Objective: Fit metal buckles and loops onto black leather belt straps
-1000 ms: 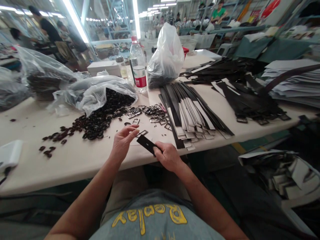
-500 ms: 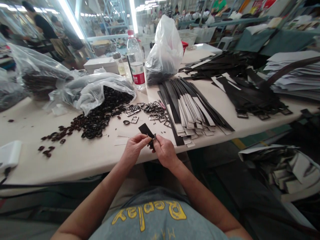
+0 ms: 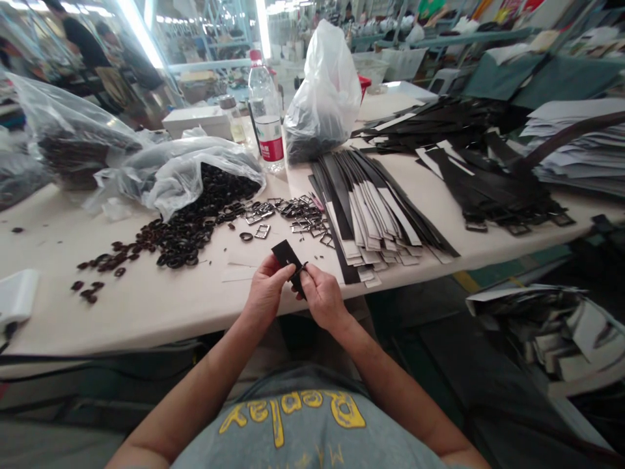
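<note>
My left hand (image 3: 266,294) and my right hand (image 3: 322,298) meet at the near edge of the table (image 3: 146,306), both pinched on a short black strap (image 3: 284,254) whose free end sticks up between them. A metal buckle sits on the strap where my fingertips close together, mostly hidden by them. Loose metal buckles (image 3: 300,218) lie just beyond my hands. A fan of black and white-backed straps (image 3: 375,208) lies to the right of them.
Black rings (image 3: 188,228) spill from a clear bag (image 3: 185,172). A water bottle (image 3: 266,120) and a tied plastic bag (image 3: 325,98) stand behind. More straps (image 3: 488,182) and stacked paper (image 3: 576,150) fill the right. People work at the back left.
A second ago my left hand held a buckle at the strap's tip. The hands have since come together on the strap, and its free end points up.
</note>
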A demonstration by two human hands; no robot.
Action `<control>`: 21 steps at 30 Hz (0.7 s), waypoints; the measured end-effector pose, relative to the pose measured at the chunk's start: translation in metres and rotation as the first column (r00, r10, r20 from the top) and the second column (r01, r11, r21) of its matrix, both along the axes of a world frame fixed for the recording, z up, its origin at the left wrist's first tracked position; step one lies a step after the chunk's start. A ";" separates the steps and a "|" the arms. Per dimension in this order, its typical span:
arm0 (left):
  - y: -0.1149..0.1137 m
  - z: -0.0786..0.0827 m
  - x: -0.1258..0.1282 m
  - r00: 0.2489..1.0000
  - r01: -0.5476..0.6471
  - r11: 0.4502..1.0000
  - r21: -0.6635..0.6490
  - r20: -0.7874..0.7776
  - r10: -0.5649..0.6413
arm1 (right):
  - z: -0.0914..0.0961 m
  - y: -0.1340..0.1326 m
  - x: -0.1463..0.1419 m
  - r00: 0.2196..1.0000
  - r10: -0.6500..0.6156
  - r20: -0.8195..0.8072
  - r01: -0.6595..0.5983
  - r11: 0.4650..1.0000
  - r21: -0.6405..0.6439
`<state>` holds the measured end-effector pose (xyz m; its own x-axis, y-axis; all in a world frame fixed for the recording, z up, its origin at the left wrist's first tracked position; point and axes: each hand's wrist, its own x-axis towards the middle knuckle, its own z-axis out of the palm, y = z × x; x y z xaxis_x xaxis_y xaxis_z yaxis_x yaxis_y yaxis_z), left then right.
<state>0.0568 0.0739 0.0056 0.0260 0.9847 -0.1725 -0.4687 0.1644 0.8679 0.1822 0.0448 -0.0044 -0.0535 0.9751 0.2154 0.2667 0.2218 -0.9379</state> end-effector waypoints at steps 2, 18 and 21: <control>0.000 0.003 0.001 1.000 0.017 1.000 -0.024 0.024 -0.016 | 0.001 0.000 0.000 1.000 -0.002 0.011 0.002 1.000 0.007; 0.008 0.008 -0.024 0.910 0.415 0.910 -0.027 0.007 -0.415 | -0.016 0.002 0.021 0.989 0.110 0.102 -0.109 0.994 -0.014; 0.007 0.002 -0.025 0.895 0.446 0.895 0.017 0.014 -0.447 | -0.022 0.005 0.023 0.986 0.129 0.103 -0.121 0.990 -0.075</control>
<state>0.0321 0.0812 0.0072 0.4664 0.8709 -0.1550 -0.3636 0.3485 0.8639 0.2055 0.0499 -0.0263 -0.1950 0.9715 0.1347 0.3410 0.1959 -0.9194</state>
